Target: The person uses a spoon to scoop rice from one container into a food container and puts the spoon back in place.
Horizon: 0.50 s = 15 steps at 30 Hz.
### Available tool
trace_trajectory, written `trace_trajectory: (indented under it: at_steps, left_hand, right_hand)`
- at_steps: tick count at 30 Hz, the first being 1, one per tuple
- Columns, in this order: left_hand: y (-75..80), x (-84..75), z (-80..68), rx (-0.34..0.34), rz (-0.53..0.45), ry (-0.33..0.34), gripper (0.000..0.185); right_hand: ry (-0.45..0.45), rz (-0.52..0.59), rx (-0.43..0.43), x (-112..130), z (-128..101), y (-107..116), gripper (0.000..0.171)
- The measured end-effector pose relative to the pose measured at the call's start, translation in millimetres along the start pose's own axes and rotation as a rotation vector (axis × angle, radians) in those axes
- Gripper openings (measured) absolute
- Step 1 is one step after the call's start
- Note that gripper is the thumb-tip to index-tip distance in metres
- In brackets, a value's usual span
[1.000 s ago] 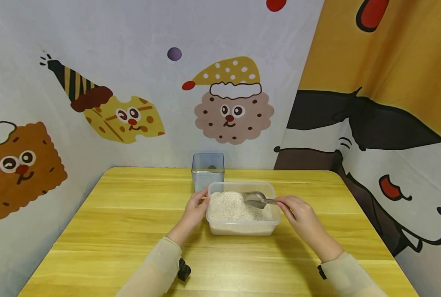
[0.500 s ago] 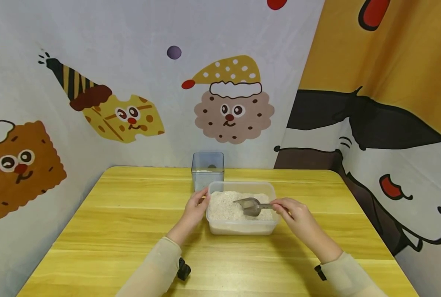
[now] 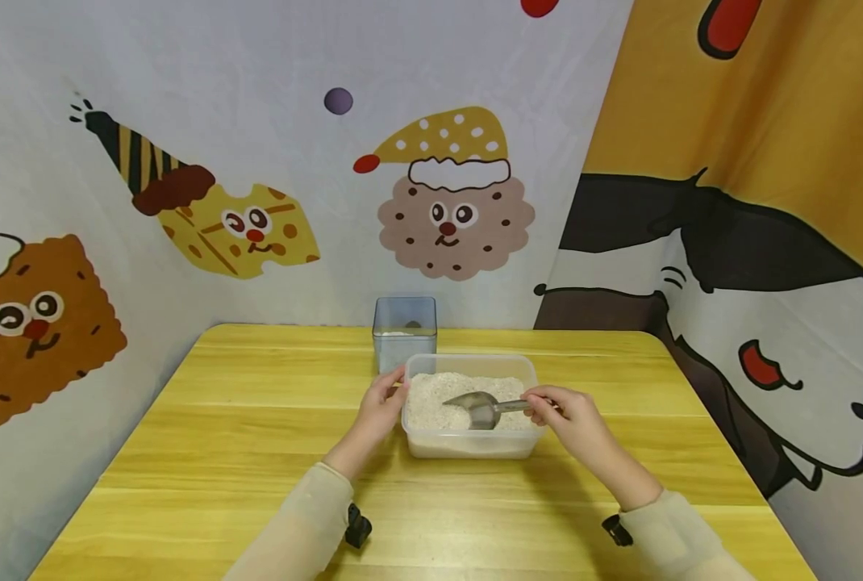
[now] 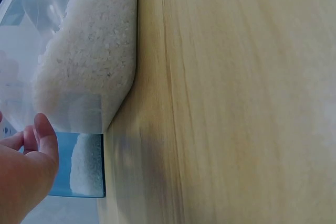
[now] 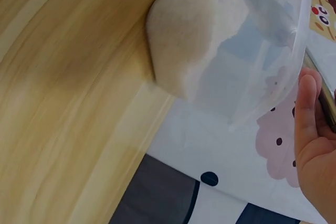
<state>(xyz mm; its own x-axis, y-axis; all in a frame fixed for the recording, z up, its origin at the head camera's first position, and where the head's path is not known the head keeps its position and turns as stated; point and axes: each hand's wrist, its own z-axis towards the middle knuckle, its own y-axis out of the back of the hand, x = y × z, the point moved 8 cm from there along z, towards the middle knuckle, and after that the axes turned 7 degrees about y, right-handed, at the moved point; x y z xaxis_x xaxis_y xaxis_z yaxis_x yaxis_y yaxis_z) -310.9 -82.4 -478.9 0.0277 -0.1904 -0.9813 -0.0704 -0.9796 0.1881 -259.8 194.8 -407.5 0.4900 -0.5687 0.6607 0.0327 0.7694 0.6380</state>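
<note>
Tub: I see 1 clear plastic tub (image 3: pixel 473 442) at the middle of the yellow wooden bench (image 3: pixel 243 452), long side toward me.
Tub contents: white rice (image 3: pixel 431 397) fills it to roughly half its height; through the wall in the left wrist view the rice (image 4: pixel 89 61) slopes up against the side.
Scoop: a metal scoop (image 3: pixel 475 407) lies in the tub with its bowl dug into the rice and its handle pointing right.
Right hand: my right hand (image 3: pixel 573 415) pinches the scoop's handle just over the tub's right rim, fingers curled round it.
Left hand: my left hand (image 3: pixel 381 403) rests against the tub's left end, thumb (image 4: pixel 47 135) at the corner; fingers bent on the wall and rim, steadying it.
Second container: 1 smaller square clear box (image 3: pixel 405 339) stands just behind the tub, toward the wall; a low heap of rice (image 4: pixel 86 163) lies in its bottom.
Backdrop: cartoon-print cloth (image 3: pixel 257 161) hangs behind and to the right of the bench.
</note>
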Motion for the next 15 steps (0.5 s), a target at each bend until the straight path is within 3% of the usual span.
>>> trace_trajectory:
  at_steps: [9, 15]
  left_hand:
    - [-0.5, 8.5, 3.0, -0.017, 0.001, 0.004, 0.044]
    - [0.2, 9.3, 3.4, -0.016, 0.007, 0.004, 0.044]
  right_hand:
    - [-0.179, 0.252, 0.013, -10.6, 5.7, -16.5, 0.024]
    - [-0.266, 0.314, 0.016, -12.8, 7.4, -25.6, 0.026]
